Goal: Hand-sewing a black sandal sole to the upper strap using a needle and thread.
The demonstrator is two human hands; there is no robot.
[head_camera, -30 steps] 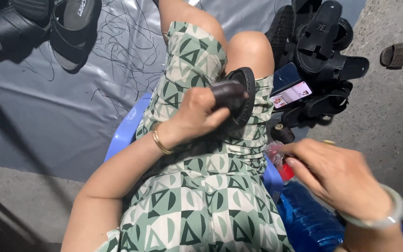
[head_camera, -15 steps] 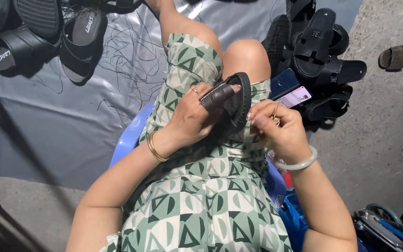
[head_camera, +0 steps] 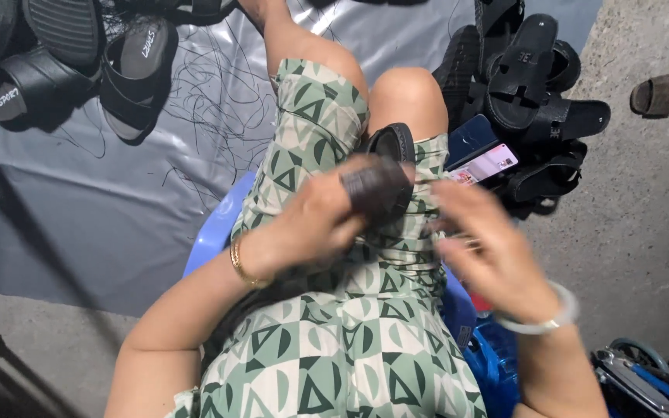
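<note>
A person sits on a blue stool [head_camera: 214, 236], seen from above, in a green patterned dress, with a black sandal [head_camera: 385, 174] resting on the lap just below the knee. The left hand [head_camera: 315, 224] wraps over the sandal's dark strap, fingers curled closed around it and thumb pressed on top, pinning it against the thigh. The right hand [head_camera: 489, 248] hovers just beside the sandal, fingers loosely spread; motion blur makes it hard to tell whether it pinches anything small. To work well here, the left grip should stay firm and steady so the strap does not twist while the right hand comes in close. A phone [head_camera: 482, 155] lies near the knee against a pile of black sandals [head_camera: 536, 85]; a grey sheet [head_camera: 102, 201] covers the ground.
</note>
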